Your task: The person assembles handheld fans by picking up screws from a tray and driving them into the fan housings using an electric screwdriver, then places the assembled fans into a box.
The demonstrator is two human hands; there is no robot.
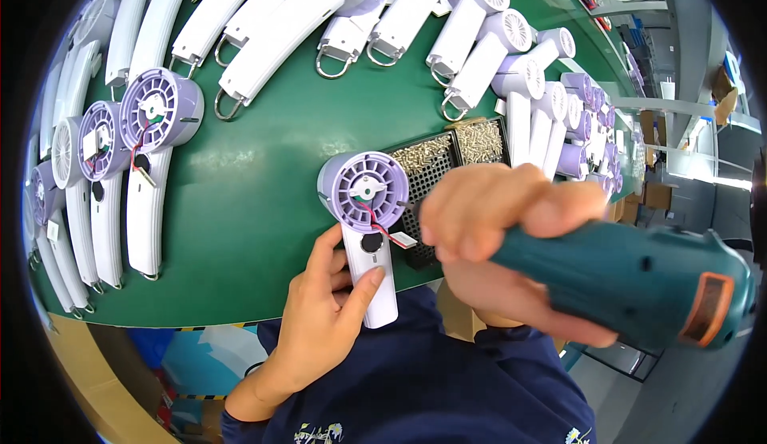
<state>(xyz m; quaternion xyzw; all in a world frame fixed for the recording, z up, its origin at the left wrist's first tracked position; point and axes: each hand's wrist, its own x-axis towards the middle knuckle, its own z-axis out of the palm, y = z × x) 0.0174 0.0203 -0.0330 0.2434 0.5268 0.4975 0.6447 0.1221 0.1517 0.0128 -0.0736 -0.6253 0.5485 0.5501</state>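
My left hand (323,304) grips the white handle of a handheld fan (369,272), thumb on its front and fingers behind. The fan's round lilac head is uncovered at the front, showing a white hub, a bit of green board, and red and black wires ending in a white connector (403,240). My right hand (511,236) is wrapped round a dark green electric screwdriver (631,276) held level, its tip pointing left at the right side of the fan head. The tip seems to touch the rim; a screw there cannot be made out.
Behind the screwdriver's tip stands a black perforated tray (435,176) with small screws (479,142) in its far compartments. White and lilac fans (280,41) lie along the back of the green table (248,196). Open-headed fans (156,116) lie at left, more fans (575,116) at right.
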